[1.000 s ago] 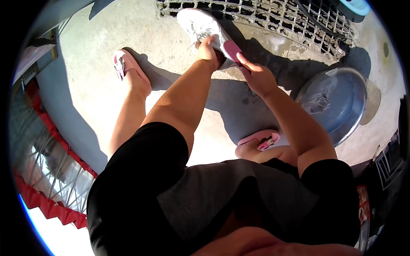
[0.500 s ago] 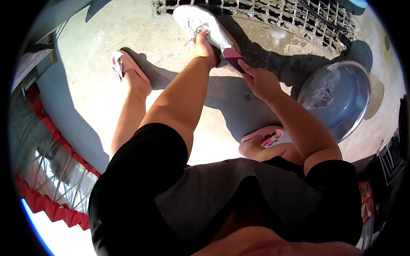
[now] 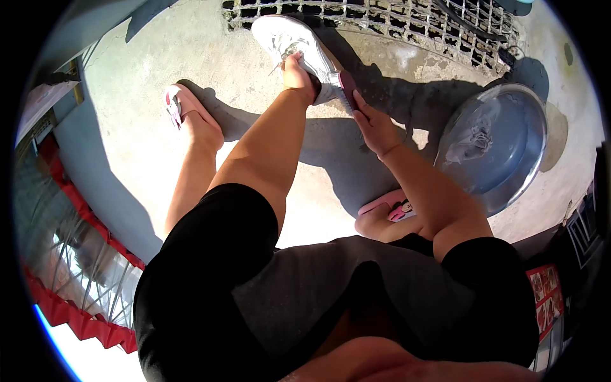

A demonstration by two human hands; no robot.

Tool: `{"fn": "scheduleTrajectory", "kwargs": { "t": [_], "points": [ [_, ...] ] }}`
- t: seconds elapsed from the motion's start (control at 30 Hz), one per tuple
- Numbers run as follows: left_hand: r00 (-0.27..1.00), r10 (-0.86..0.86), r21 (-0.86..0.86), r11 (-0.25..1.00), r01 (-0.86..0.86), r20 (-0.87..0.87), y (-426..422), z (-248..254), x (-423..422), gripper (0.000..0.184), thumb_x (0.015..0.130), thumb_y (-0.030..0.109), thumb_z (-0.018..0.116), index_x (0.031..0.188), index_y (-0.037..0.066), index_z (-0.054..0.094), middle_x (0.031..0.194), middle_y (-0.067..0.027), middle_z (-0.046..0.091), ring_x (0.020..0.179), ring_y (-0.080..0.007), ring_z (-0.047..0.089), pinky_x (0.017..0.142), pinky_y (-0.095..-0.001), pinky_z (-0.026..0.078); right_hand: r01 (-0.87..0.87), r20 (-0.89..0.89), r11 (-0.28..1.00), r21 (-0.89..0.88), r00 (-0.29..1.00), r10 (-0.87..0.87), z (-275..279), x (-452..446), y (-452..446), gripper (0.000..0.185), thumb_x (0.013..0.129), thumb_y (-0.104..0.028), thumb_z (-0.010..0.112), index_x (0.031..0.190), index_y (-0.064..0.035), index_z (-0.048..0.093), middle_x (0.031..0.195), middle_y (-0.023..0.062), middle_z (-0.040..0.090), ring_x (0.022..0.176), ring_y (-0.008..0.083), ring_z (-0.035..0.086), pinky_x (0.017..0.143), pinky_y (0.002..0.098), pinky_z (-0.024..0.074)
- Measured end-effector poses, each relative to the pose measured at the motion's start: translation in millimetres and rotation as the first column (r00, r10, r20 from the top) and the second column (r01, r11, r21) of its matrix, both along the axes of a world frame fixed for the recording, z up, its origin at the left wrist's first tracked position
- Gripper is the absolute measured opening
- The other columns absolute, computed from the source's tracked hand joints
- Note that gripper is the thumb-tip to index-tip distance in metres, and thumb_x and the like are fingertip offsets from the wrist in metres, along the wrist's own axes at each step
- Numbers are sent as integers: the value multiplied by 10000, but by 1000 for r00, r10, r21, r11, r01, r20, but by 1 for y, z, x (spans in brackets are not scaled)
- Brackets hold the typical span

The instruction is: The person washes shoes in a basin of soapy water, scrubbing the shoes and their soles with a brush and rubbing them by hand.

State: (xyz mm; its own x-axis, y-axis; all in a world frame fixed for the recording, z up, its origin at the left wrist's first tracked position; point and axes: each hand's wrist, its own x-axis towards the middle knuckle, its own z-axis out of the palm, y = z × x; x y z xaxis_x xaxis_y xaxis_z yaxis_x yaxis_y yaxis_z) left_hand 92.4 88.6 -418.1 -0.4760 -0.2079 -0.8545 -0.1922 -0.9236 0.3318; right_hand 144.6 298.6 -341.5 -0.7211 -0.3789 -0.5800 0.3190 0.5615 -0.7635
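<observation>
My left hand [image 3: 298,77] grips a white lace-up shoe [image 3: 280,33] around its opening, holding it out above the concrete. In my right hand [image 3: 377,127] is a scrubbing brush [image 3: 347,89] with a dark pink back and pale bristles. The bristles face the heel end of the shoe and appear to touch its side. The fingers of my left hand are partly hidden inside the shoe. To the right stands a round metal basin [image 3: 541,137] with water, and a white crumpled thing [image 3: 477,141], perhaps laces or cloth, lies in it.
Beyond the shoe runs a broken grid-like drain grate [image 3: 407,28] with a dark hose over it. My feet wear pink slippers [image 3: 184,105] on the concrete floor [image 3: 159,57]. A red-edged clear cover [image 3: 95,267] is at the left.
The brush has turned from lying slantwise to standing more upright, its bristles now showing against the heel. My right hand has shifted left and slightly down; the shoe moved slightly.
</observation>
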Motion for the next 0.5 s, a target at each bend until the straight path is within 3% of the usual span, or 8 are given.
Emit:
{"fn": "scheduleTrajectory", "kwargs": {
  "t": [0.07, 0.13, 0.17, 0.23, 0.37, 0.43, 0.47, 0.5],
  "points": [
    [1000, -4, -29, 1000, 4, -12, -1, -2, 2, 382, 854, 306, 485, 1138, 66, 576, 1098, -112, 658, 977, -277, 627, 882, -411, 493, 58, -69, 998, 3, 996, -58, -1, 5, -1, 433, 956, -245, 557, 1386, -212, 517, 1128, 215, 644, 1013, 324, 651, 857, 347, 498],
    [956, -241, -78, 963, 257, 167, -9, 4, 7, 269, 860, 342, 487, 981, 116, 567, 837, -46, 637, 658, -207, 579, 584, -330, 455, 92, -111, 995, 33, 990, -87, -4, -5, -12, 422, 950, -279, 552, 1369, -229, 536, 1066, 239, 647, 974, 376, 644, 836, 388, 509],
    [972, -138, -110, 981, 161, 192, 2, 21, -4, 230, 868, 375, 484, 855, 148, 524, 670, -3, 539, 494, -158, 439, 456, -289, 311, 101, -120, 993, 60, 988, -93, -15, -28, -28, 415, 952, -296, 544, 1362, -232, 543, 1050, 246, 647, 970, 382, 642, 828, 391, 509],
    [957, -226, -64, 968, 241, 185, -2, 25, -5, 253, 878, 378, 461, 856, 137, 532, 674, -17, 544, 520, -173, 467, 481, -298, 349, 63, 30, 977, 206, 997, -70, -16, -73, -54, 431, 943, -337, 537, 1366, -259, 532, 987, 235, 650, 902, 386, 648, 761, 394, 514],
    [958, -256, -14, 965, 260, 129, -2, 14, -2, 383, 907, 456, 494, 974, 83, 550, 782, -55, 589, 657, -198, 541, 582, -314, 428, -5, -18, 984, 175, 1000, 8, -33, -102, -50, 451, 949, -365, 537, 1386, -256, 509, 1066, 206, 668, 1008, 365, 648, 861, 358, 496],
    [804, -595, -133, 798, 587, -22, 4, 42, -5, 487, 909, 514, 532, 1041, 46, 548, 906, -93, 614, 809, -231, 577, 690, -347, 460, 72, -45, 997, 30, 996, -71, -59, -80, -19, 453, 951, -372, 540, 1386, -250, 511, 1098, 197, 666, 1026, 357, 646, 878, 355, 491],
    [674, -734, -210, 673, 709, -77, 6, 53, -6, 542, 910, 543, 551, 1074, 27, 547, 967, -112, 627, 885, -248, 595, 744, -364, 476, 114, -11, 992, 55, 993, -114, -67, -68, -2, 466, 948, -351, 563, 1394, -230, 506, 1081, 213, 669, 1016, 293, 673, 864, 330, 490],
    [237, -954, -538, 104, 837, 184, -2, 46, -1, 646, 920, 574, 551, 1132, -35, 518, 1110, -187, 608, 1061, -315, 573, 873, -414, 457, 201, 87, 979, 44, 975, -204, -58, -60, 15, 471, 951, -309, 566, 1406, -210, 494, 1053, 198, 683, 983, 253, 675, 858, 315, 489]
  ]
}}
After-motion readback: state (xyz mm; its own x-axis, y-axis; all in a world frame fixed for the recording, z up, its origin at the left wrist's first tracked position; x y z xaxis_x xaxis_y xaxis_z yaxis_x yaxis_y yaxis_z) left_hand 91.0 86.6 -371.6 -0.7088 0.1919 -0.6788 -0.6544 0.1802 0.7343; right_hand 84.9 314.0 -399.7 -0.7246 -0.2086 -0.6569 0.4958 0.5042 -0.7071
